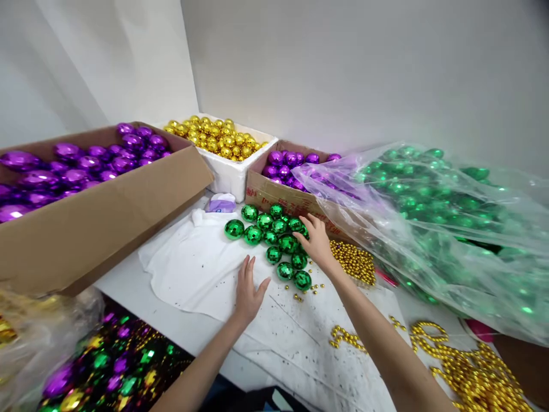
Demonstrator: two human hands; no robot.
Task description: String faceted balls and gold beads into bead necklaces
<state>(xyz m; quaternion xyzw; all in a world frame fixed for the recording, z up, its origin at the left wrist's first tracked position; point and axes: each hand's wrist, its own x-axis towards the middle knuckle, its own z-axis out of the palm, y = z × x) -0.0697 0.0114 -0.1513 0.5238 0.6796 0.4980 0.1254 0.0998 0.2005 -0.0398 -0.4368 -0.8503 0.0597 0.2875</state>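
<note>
Several shiny green faceted balls (287, 244) lie in a loose cluster on a white cloth (189, 269). My right hand (315, 237) reaches over the right side of the cluster, fingers apart, its fingertips at the balls there; whether they touch cannot be seen. Below and left of the cluster, my left hand (249, 289) hovers over the cloth with fingers spread and nothing in it. A heap of small gold beads (354, 263) sits just right of my right wrist, and a few loose ones lie near the lowest green balls.
A cardboard box of purple balls (128, 194) stands left, a foam box of gold balls (229, 174) behind, and another carton of purple balls (278, 194) beside it. A clear bag of green balls (437, 206) fills the right. Gold bead strings (476, 372) lie lower right; mixed strands (115, 366) lower left.
</note>
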